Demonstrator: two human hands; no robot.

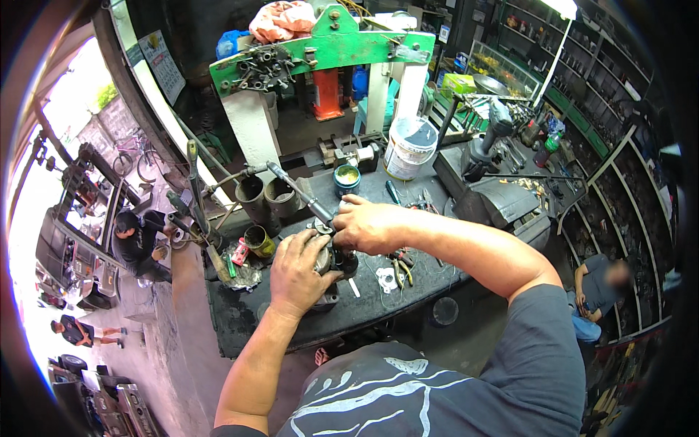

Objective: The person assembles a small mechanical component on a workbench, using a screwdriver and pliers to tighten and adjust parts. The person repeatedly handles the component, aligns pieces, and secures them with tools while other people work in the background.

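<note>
My left hand point(297, 273) lies over a dark, rounded metal part point(325, 298) on the workbench, fingers curved round its side and thumb pointing right. Much of the part is hidden beneath the hand. Right beside it, my right hand point(362, 224) is closed at the part's upper right, its fingers bent downward. What those fingers hold is hidden. A long grey metal tool point(301, 195) slants from the upper left down to my right hand; I cannot tell whether the hand grips it. To the right lie yellow-handled pliers point(403, 271) and a white, gasket-like plate point(388, 279).
The black workbench point(349, 318) carries dark cylinders point(250, 191), a tin point(259, 240), a blue-rimmed can point(346, 178) and a white bucket point(410, 148). A bench vise point(502, 189) stands right. Behind rises a green press frame point(335, 45). One person point(142, 240) works left; another point(598, 291) sits right.
</note>
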